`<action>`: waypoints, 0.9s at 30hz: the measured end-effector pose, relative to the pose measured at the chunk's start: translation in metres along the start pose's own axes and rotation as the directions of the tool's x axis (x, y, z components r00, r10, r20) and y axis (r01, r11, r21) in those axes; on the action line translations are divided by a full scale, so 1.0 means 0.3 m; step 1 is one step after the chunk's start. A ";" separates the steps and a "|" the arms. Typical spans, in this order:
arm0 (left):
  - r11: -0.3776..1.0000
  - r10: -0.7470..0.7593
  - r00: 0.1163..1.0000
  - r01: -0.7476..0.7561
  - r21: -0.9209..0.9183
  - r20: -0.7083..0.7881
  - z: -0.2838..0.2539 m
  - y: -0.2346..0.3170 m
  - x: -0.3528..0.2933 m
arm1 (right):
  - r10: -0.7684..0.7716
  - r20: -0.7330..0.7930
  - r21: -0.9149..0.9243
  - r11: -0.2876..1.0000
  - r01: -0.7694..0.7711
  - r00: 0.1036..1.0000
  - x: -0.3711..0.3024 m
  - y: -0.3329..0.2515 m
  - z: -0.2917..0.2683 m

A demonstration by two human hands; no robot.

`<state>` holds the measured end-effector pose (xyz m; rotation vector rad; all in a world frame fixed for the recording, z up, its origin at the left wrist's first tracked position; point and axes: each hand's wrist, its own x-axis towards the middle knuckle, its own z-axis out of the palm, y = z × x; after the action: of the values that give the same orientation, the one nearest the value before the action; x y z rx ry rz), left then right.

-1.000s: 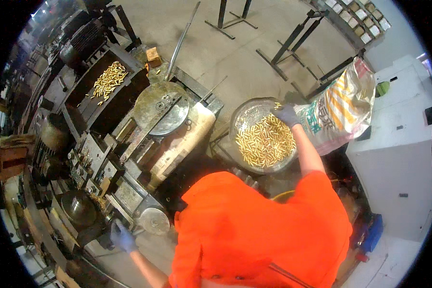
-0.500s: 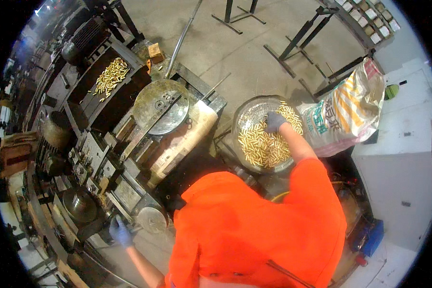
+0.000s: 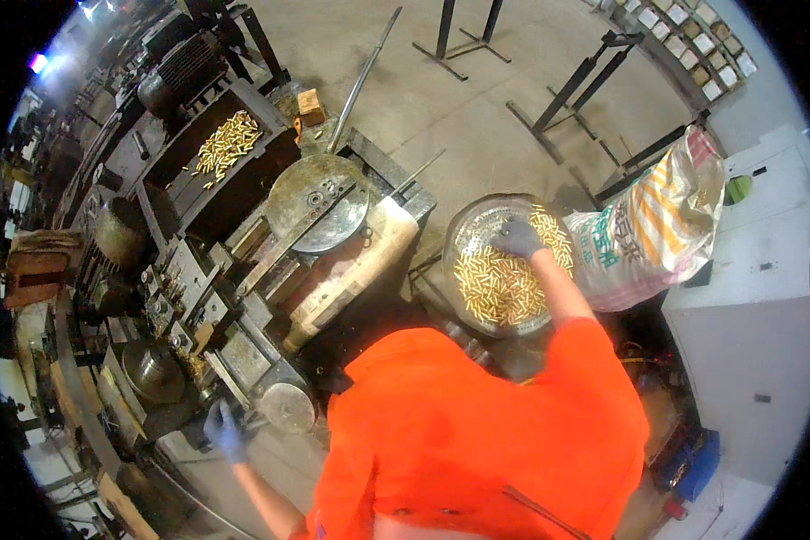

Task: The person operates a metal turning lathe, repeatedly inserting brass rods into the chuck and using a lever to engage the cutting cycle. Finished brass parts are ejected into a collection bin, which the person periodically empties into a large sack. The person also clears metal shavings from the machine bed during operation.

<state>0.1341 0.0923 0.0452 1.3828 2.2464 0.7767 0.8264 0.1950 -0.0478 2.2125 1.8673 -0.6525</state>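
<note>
My right hand (image 3: 517,238), in a dark grey glove, reaches into a round metal pan (image 3: 452,236) with small holes in its bottom. Its fingers look stretched out toward the left, over the border between bare metal and a heap of small brass-coloured cylindrical pieces (image 3: 504,290). No piece shows clearly between them. At the lower left, my left hand (image 3: 225,430) wears a bluish glove. Its fingers are apart, close to the near end of a greasy metal machine (image 3: 243,355); whether they touch it cannot be made out. A round metal disc (image 3: 288,408) sits right of this hand.
A dark metal trough (image 3: 175,202) on the machine holds more brass pieces. Nearer the middle lies a large round plate (image 3: 333,216) with a bar across it. Right of the pan stands a white woven sack (image 3: 657,216). Black metal stands (image 3: 558,99) are on the floor beyond.
The view has shifted slightly, so the surroundings sit lower and further right. Within the pan, my right hand has moved a little left and away from me. My left hand stays near the machine's end.
</note>
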 end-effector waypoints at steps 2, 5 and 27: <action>0.985 0.006 0.999 -0.012 -0.172 -0.032 -0.054 0.049 -0.037 | -0.006 -0.267 0.321 0.942 0.095 0.964 -0.035 -0.055 0.014; 0.913 0.028 0.978 -0.110 -0.394 -0.208 -0.123 0.255 -0.081 | -0.024 -0.367 0.652 0.706 0.276 0.930 -0.136 -0.313 -0.103; 0.526 0.360 0.863 0.127 -0.841 0.355 0.095 0.671 -0.058 | -0.817 -0.464 0.739 -0.145 0.658 0.341 -0.415 -1.241 -0.386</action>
<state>0.2958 0.1563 0.1520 1.0374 1.0578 1.1830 0.4759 0.2046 0.1634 0.6488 3.0479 -2.4126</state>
